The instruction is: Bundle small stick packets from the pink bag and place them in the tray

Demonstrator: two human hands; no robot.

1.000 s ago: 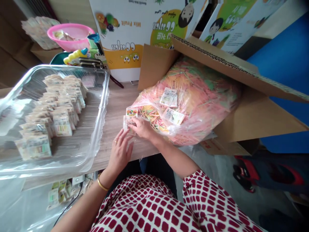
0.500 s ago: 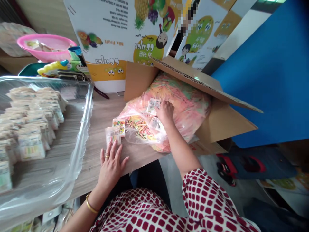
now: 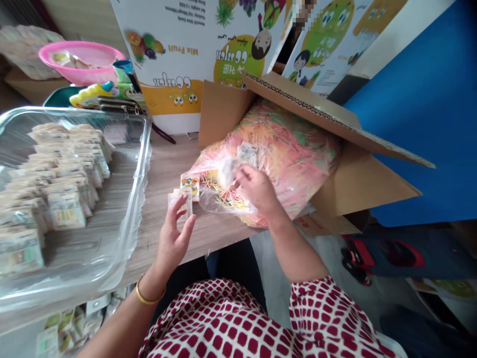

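Note:
My right hand (image 3: 259, 191) pinches a small clear packet (image 3: 226, 172), blurred by motion, above the mouth of a big plastic bag (image 3: 294, 154) full of thin coloured sticks. One more packet (image 3: 248, 151) lies on top of that bag, just beyond my fingers. Loose sticks (image 3: 213, 186) show at the bag's opening. My left hand (image 3: 172, 241) is held with fingers apart over a small packet stack (image 3: 173, 200) on the table; whether the fingertips touch it I cannot tell. Directly behind the stack is a fruit-printed packet (image 3: 190, 183).
A clear plastic tray (image 3: 119, 219) with rows of filled packets (image 3: 67, 206) stands on the left. Behind it are a pink basin (image 3: 84, 62) and a dark pouch (image 3: 121, 105). An open carton (image 3: 357, 174) surrounds the bag. Printed cartons (image 3: 175, 64) stand at the back.
My right hand has lifted off the bag's top and come nearer with a packet in its fingers. My left hand has risen from lying flat by the stack. The view has shifted slightly.

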